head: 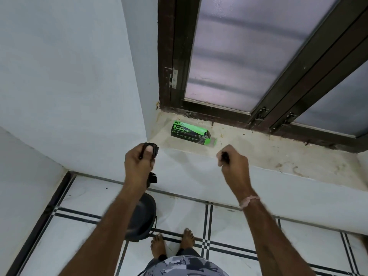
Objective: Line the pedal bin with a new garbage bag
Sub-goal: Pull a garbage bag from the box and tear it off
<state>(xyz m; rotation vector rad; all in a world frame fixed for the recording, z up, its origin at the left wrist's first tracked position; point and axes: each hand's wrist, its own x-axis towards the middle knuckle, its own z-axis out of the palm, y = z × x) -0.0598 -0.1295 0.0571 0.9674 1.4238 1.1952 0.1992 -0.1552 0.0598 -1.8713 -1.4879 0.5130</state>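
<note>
Garbage bag roll [150,149], black and tightly folded, sits clamped in the left hand [139,164], thumb pressed over its top end while a loose dark tail pokes out below the palm. The right hand [233,164] is closed in a fist around a small black piece [225,156]; whether that scrap joins the roll cannot be told, since nothing shows between the two hands. On the dusty sill [258,148] beyond them lies a green and black box [189,132], printed "BECO" and "GARBAGE BAGS" (the finer lines of text are too small to read), its right end flap open. Down on the tiled floor [229,232], the black pedal bin [144,218] stands by the wall, largely hidden behind the left forearm, just beside two bare feet [173,244]. A pale band [250,201] circles the right wrist. Frosted window panes [249,46] in dark frames fill the top.
</note>
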